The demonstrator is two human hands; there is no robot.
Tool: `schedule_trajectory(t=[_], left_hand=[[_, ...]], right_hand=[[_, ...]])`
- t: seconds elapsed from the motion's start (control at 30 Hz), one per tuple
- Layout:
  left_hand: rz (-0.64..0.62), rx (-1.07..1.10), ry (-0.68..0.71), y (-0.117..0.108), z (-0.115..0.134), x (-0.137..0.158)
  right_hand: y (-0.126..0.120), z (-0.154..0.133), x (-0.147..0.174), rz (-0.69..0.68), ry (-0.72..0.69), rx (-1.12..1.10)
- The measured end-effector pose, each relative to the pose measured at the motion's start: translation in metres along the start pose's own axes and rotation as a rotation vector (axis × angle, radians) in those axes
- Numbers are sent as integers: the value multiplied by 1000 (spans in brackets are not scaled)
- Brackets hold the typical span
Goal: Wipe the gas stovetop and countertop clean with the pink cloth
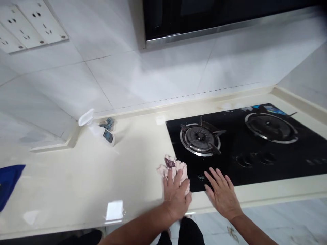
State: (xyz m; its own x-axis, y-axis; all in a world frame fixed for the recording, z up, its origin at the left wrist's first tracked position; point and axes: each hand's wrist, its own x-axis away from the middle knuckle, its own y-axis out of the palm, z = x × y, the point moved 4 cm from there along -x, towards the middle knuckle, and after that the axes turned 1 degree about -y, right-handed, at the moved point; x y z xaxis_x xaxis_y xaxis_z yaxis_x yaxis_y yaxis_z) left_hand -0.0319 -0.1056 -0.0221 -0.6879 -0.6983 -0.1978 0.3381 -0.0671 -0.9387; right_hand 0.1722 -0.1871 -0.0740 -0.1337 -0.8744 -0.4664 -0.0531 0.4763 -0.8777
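My left hand [176, 200] presses a crumpled pale pink cloth [180, 166] with a dark patch against the left front edge of a black gas cooktop [227, 154]. Its fingers are curled over the cloth, which lies partly on the cream countertop [138, 170]. To the right, my right hand [223, 195] rests flat on the cooktop's front edge with its fingers stretched out, holding nothing. Beyond both hands sits the left burner [200, 137] with its metal pan support.
A white spray bottle [95, 128] stands at the back left, beside a small bluish crumpled thing [108, 124]. A blue object [10, 182] juts in at the left edge. Farther right is a second burner [270, 126]. A dark range hood [217, 17] hangs above.
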Motion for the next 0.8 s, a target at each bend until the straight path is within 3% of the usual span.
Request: schedule_trajectory(t=[0.13,0.2,0.27,0.33,0.4,0.5,0.57,0.7,0.8], left_hand=[[-79,-41,154,-11,-10,35],[-104,-93,262,-27,-36,64],[-76,-181,281,-46,-72,92],[9,-303,184,-67,-112,113],[136,-415,-58,-86,-150,129],[270,-483,-359,-100,-178,149],[260,-458,-360,-95,-171,158],[100,-314,-21,-66,-118,149],[15,-208,176,-43,-77,114]], right_hand=[[-2,-1,-2,-21,12,11],[-3,-2,-3,-33,19,14],[-4,-3,-4,-39,21,10],[-4,-3,-5,-39,22,3],[-5,-3,-6,-35,32,-4],[-6,-2,-6,-34,49,-29],[-6,-2,-6,-38,58,-48],[-8,-4,-6,-53,68,-51],[-7,-3,-7,-65,76,-66]])
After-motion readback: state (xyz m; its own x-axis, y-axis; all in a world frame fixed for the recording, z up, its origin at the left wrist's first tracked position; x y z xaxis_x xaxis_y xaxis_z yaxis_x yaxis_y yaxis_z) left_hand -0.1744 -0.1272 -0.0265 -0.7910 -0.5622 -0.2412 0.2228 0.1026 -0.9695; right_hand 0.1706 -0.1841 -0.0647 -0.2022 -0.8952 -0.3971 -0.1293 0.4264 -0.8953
